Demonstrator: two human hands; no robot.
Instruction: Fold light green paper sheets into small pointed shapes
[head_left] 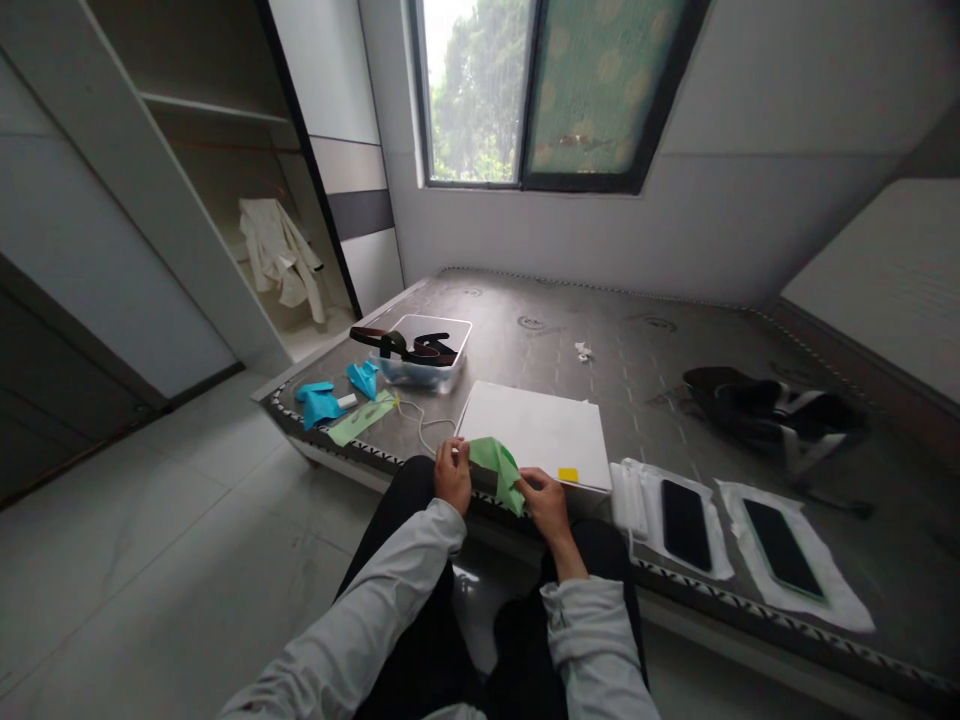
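A piece of green paper point(497, 467), partly folded, is held between both my hands at the near edge of a white board point(540, 428). My left hand point(453, 473) pinches its left side with fingers closed. My right hand point(545, 502) grips its lower right corner, fingers closed. A small yellow sticker point(568, 475) lies on the board just right of the paper.
Blue folded papers point(321, 403) and a green paper strip point(360, 418) lie at the left of the grey mattress point(600, 340), by a clear tub point(424, 352). Two phones point(684, 523) point(781, 549) rest on white cloths at right. A dark bag point(772, 412) sits beyond them.
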